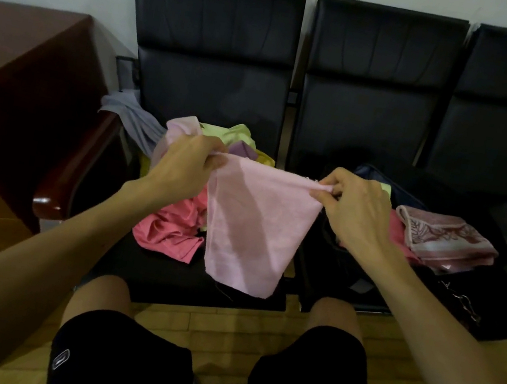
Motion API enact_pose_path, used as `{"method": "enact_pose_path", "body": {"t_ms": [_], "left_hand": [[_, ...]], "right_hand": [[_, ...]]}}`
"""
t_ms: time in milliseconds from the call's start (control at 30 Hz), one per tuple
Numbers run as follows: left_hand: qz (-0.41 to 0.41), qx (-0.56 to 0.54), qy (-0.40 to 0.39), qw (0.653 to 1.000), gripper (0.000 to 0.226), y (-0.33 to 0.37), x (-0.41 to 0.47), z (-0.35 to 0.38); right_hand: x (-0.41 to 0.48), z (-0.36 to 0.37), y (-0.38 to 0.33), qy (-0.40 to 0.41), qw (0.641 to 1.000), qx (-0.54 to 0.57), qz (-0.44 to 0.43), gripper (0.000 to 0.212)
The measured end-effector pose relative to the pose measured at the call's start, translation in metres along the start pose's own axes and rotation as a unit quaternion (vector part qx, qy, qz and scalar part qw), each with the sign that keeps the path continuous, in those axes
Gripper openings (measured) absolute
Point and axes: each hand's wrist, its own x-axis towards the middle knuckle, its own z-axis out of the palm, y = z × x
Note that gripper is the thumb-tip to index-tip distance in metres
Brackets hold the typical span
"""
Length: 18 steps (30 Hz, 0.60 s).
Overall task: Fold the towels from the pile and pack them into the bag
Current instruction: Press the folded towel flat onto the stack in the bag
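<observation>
**Me:** My black shorts and bare knees are closest, right up against the bench seat. Above them I'm holding a pale pink towel up. My left hand pinches one top corner and my right hand pinches the other, hands apart, with the cloth hanging between them.

**Friend:** How far along are you?

**Me:** Early, I'd say. One patterned towel lies folded on the open dark bag to my right, with something pink under it. The pile on the left seat is all crumpled: coral, yellow-green, purple and grey.

**Friend:** And the one you're holding?

**Me:** Not folded yet, so it and the whole pile are left.
</observation>
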Motion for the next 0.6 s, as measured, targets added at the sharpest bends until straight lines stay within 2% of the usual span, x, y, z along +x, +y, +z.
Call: {"method": "enact_pose_path", "body": {"t_ms": [200,433,533,600], "left_hand": [[0.006,-0.011,0.025,1.000,0.012,0.001,-0.007,0.004],[-0.032,-0.033,0.012,0.999,0.020,-0.006,-0.015,0.011],[-0.019,-0.055,-0.005,0.998,0.021,-0.010,-0.017,0.009],[-0.016,-0.118,-0.038,0.992,0.014,-0.011,-0.020,0.008]], "right_hand": [[-0.006,0.001,0.002,-0.033,0.996,0.075,0.035,0.008],[-0.011,0.007,0.010,-0.008,0.985,0.164,0.047,0.011],[-0.010,0.008,0.017,-0.074,0.957,0.267,0.083,0.010],[-0.012,0.010,0.022,-0.129,0.928,0.328,0.118,0.009]]}}
